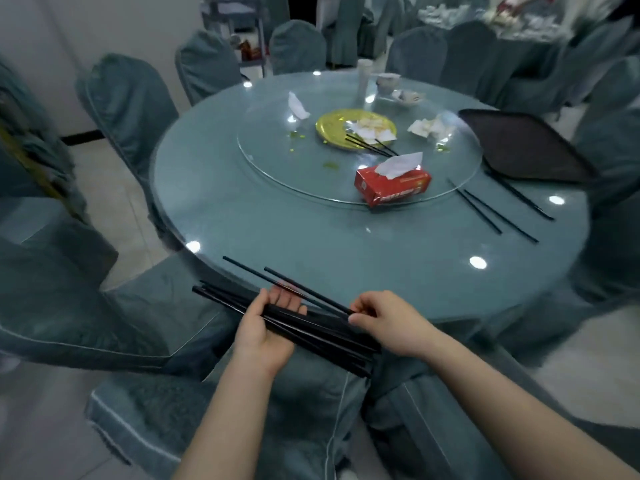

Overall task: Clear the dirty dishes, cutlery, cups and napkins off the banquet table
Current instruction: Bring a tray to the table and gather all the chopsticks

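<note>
My left hand (pixel 266 327) lies palm up at the round table's near edge, with a bundle of black chopsticks (pixel 311 329) across it and the thumb curled over them. My right hand (pixel 381 318) pinches the near ends of two more black chopsticks (pixel 298 285), which slant out over the table. Loose chopsticks (pixel 491 211) lie at the right of the table. More chopsticks (pixel 370 147) lean on a yellow plate (pixel 332 128) holding napkins. Crumpled napkins (pixel 429 128) lie on the glass turntable (pixel 263 161). A white cup (pixel 364 77) and small dishes (pixel 407 95) stand at the far side.
A red tissue box (pixel 393 185) sits on the turntable's near rim. A dark tray (pixel 526 147) lies at the table's right edge. Covered chairs (pixel 128 105) ring the table, one right below my arms. Green food scraps dot the glass.
</note>
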### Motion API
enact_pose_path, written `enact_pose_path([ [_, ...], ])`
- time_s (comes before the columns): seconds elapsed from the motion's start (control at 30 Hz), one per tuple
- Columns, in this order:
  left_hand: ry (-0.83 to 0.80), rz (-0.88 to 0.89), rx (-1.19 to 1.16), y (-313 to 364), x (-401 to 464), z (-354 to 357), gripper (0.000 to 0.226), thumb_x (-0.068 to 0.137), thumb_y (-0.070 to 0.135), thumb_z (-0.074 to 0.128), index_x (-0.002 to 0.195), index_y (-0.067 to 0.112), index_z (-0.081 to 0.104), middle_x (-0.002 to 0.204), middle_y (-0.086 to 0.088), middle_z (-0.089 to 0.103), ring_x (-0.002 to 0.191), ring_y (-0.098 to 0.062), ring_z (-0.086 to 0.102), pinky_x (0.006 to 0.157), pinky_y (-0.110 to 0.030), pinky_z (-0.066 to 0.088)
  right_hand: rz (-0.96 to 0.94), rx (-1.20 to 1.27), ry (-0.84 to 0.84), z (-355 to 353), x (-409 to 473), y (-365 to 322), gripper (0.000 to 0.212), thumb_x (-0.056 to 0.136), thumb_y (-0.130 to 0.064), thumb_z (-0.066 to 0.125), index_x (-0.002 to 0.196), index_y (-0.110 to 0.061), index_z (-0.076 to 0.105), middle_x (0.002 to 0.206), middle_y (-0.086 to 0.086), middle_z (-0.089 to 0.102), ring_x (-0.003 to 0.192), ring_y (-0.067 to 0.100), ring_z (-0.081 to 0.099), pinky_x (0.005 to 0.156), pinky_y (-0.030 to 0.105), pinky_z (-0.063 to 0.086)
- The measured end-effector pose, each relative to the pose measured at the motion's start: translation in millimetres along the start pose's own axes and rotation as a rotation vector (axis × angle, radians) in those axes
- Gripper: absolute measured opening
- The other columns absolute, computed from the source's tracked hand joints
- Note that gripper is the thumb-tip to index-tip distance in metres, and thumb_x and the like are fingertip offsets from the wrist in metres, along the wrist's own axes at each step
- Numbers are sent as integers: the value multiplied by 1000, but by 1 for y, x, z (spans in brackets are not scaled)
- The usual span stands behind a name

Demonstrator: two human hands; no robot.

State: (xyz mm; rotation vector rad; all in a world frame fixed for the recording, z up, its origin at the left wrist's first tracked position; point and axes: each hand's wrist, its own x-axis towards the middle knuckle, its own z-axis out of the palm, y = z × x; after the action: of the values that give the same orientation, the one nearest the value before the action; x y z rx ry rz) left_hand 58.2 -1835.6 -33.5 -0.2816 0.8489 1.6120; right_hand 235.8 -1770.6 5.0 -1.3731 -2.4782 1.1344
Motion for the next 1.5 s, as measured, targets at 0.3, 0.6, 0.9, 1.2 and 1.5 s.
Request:
enact_pose_path([
  [0.3,-111,-165,128,-76,-43,15,33,102,25,40,81,13,62,66,-3,71,74,-19,64,73,-33,47,192,59,197,-9,-127,24,14,85,-26,67,73,-30,62,70,-14,60,65,0,53,65,19,40],
  [0.6,-254,-285,277,-190,-97,74,23,101,25,42,100,14,62,92,-10,70,88,-23,62,78,-37,45,347,174,456,-61,-229,83,33,80,-9,57,92,-32,76,77,-24,70,73,-10,63,66,10,47],
  [0.9,-325,-362,265,-389,-161,157,24,100,26,47,94,10,64,94,-11,67,90,-25,61,95,-43,45,325,89,577,-150,-350,201,16,81,-16,68,90,-27,75,85,-15,71,82,-3,63,76,12,45],
  [1.2,-255,-339,174,-518,-160,214,23,99,27,51,90,10,64,93,-8,70,90,-27,66,80,-41,50,471,131,676,-226,-431,339,38,95,-36,47,75,-12,68,68,-3,66,67,15,60,65,29,44],
  [1.5,-237,-395,119,-627,-109,316,20,97,24,55,84,10,60,74,-6,70,88,-23,66,100,-39,47,501,526,712,-315,-414,443,46,100,-34,37,79,-23,76,79,-10,72,77,3,63,64,20,41],
])
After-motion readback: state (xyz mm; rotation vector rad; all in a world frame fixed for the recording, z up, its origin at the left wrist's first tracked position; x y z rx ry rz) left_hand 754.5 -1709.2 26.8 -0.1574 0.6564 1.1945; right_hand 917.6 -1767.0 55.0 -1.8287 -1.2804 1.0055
